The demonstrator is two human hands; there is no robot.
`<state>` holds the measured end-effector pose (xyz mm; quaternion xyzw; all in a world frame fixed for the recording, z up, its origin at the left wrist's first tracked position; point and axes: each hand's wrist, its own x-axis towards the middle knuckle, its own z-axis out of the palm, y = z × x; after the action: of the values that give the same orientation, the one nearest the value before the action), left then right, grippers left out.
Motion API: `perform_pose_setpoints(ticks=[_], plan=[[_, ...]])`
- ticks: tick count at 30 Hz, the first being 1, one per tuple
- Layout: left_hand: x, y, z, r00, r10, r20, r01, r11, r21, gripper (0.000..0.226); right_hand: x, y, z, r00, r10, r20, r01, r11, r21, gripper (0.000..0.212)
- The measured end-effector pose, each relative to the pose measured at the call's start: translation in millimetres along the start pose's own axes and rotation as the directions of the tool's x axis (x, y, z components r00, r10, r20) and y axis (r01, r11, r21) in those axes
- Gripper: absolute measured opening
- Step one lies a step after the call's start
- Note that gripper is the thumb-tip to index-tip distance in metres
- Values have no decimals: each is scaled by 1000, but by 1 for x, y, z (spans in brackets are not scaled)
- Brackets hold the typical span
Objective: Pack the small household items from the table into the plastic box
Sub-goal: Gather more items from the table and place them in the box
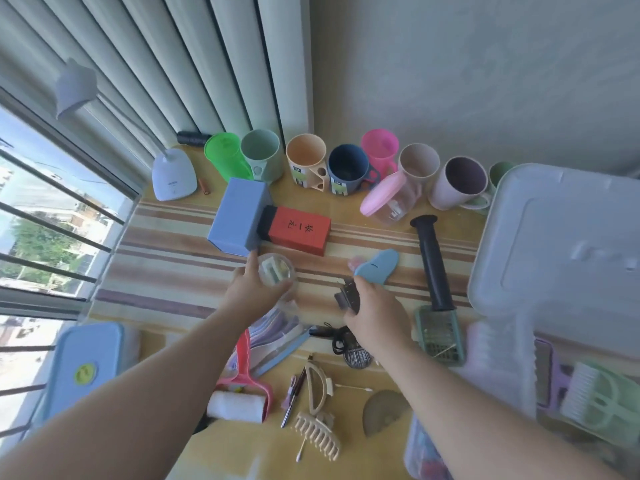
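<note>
My left hand [247,289] grips a small clear round container [277,271] above the striped table [166,244]. My right hand [375,315] holds a dark hair claw clip [348,293] and a light blue flat piece [377,266] with a pink tip. The big translucent plastic box [502,362] stands at the right, its lid [561,244] leaning over it. Inside the box lie a green brush [597,403] and a purple item [550,372]. Both hands are left of the box.
A row of coloured cups [306,159] lines the back wall. A blue box [239,216], a red box [299,230], a black-handled grater [436,299], a lint roller [242,400], beige hair clips [317,434], a pen and a lamp [173,174] are spread around.
</note>
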<state>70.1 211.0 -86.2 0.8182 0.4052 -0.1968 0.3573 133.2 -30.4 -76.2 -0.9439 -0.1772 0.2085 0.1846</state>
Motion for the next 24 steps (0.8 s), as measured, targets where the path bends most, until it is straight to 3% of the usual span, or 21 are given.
perform_pose_setpoints(ticks=[2, 4, 9, 14, 18, 20, 24], plan=[[12, 11, 1, 995, -103, 3, 103, 987, -127, 103, -14, 13, -14, 999, -21, -40, 21, 1000, 6, 24], [14, 22, 3, 994, -111, -1, 109, 980, -166, 89, -27, 23, -24, 998, -19, -64, 20, 1000, 22, 22], [-3, 45, 5, 999, -14, 35, 16, 998, -57, 80, -47, 37, -41, 998, 9, -69, -3, 996, 86, 27], [-50, 76, 0, 972, 226, -71, -218, 971, 98, 82, -63, 38, -72, 997, -11, -75, 24, 986, 167, 21], [-106, 105, -4, 918, 393, -51, -394, 919, 1, 77, -89, 40, -119, 979, -105, -174, 159, 927, 339, 19], [-138, 123, -3, 886, 460, -52, -462, 886, -44, 66, -106, 52, -149, 963, -116, -245, 206, 902, 379, 30], [-194, 165, 19, 808, 589, 3, -583, 801, -133, 57, -135, 124, -200, 945, -17, -326, 132, 933, 334, 37]])
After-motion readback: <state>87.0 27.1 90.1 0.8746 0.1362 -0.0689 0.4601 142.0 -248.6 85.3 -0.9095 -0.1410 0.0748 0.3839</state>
